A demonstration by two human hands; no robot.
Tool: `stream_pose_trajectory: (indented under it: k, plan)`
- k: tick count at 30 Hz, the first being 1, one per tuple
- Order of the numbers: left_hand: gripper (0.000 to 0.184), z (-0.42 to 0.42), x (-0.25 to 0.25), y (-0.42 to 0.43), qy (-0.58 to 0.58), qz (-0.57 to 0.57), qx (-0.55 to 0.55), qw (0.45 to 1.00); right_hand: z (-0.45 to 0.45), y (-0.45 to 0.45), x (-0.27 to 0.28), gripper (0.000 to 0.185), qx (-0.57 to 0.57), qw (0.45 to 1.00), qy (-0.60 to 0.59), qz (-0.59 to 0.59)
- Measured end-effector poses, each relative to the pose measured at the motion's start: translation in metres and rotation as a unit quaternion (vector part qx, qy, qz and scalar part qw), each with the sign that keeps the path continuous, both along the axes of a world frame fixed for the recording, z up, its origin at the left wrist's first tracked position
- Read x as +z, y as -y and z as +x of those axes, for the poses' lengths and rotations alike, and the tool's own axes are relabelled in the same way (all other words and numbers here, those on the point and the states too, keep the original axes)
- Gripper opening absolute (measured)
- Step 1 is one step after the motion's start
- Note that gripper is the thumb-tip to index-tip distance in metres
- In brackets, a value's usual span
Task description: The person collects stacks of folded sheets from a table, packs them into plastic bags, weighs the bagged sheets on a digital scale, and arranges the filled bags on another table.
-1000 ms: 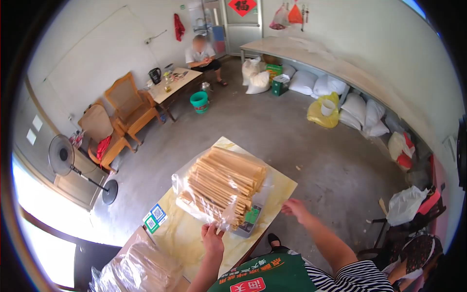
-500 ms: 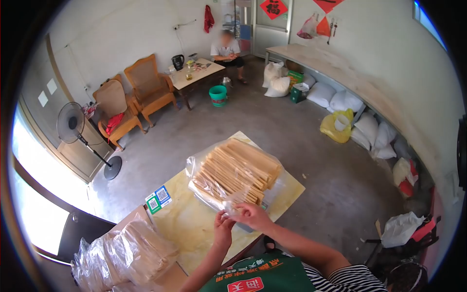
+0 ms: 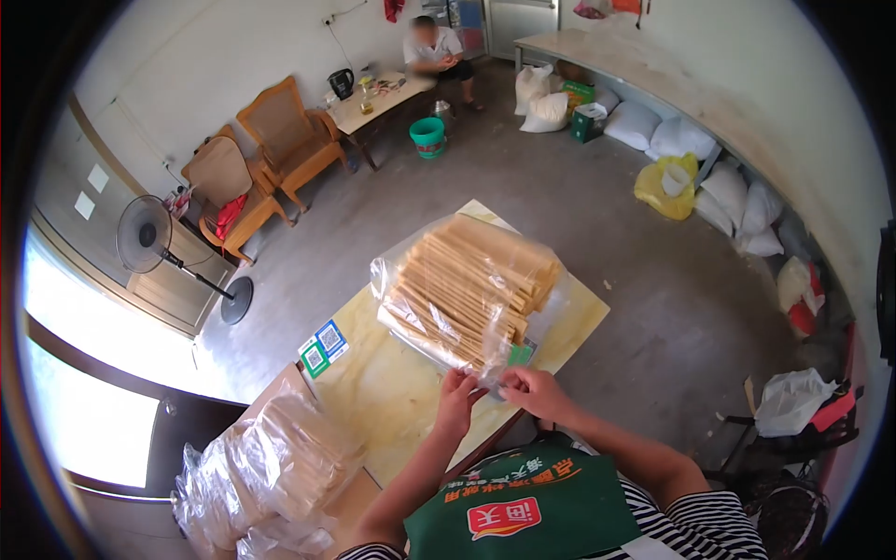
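Note:
A clear plastic bag (image 3: 397,322) full of tan, stick-like strips (image 3: 471,280) lies on a scale at the near part of the marbled table (image 3: 364,411). My left hand (image 3: 457,399) pinches the bag's near edge. Just to its right, my right hand (image 3: 534,392) has its fingers closed on the same plastic edge. The bag covers most of the scale, and a green patch of it shows by the right hand.
More bagged strips (image 3: 271,462) lie at the lower left. QR code cards (image 3: 324,348) are on the table's left edge. Beyond stand a fan (image 3: 145,233), chairs (image 3: 280,131), a green bucket (image 3: 427,137), a seated person (image 3: 434,47) and white sacks (image 3: 633,123).
My right hand has come in from the right side to the bag's near edge, beside my left hand. The camera view has shifted, so the table appears further right and higher.

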State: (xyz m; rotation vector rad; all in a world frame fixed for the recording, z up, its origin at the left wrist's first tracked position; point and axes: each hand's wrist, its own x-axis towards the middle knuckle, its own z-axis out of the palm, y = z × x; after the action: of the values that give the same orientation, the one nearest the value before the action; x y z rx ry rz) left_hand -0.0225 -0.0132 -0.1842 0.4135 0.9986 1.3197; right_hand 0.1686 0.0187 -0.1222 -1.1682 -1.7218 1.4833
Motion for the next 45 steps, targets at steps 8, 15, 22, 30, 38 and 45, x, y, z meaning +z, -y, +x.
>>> stream_pose_trajectory:
  k: [8, 15, 22, 30, 38, 45]
  plan:
    - [0.027, 0.001, -0.010, 0.000, 0.022, -0.002, -0.093, 0.995, -0.017, -0.014, -0.011, 0.028, 0.105, 0.986, -0.020, -0.128]
    - [0.028, -0.002, -0.009, 0.013, -0.011, -0.105, -0.072, 0.992, 0.049, -0.003, -0.081, 0.015, -0.046, 0.951, -0.090, -0.291]
    - [0.017, -0.008, -0.012, -0.001, -0.016, -0.136, 0.000, 0.991, 0.031, -0.009, -0.054, 0.024, -0.080, 0.933, -0.203, -0.288]
    - [0.021, -0.033, -0.036, 0.006, 0.002, -0.202, 0.075, 0.976, 0.115, -0.022, -0.106, 0.018, -0.267, 0.884, -0.167, -0.346]
    - [0.025, -0.042, -0.055, 0.011, -0.022, -0.241, 0.081, 0.967, 0.110, -0.035, -0.111, 0.015, -0.267, 0.870, -0.186, -0.369]
    - [0.023, -0.037, -0.061, 0.022, -0.006, -0.246, 0.105, 0.964, 0.111, -0.040, -0.117, 0.014, -0.229, 0.868, -0.170, -0.407]
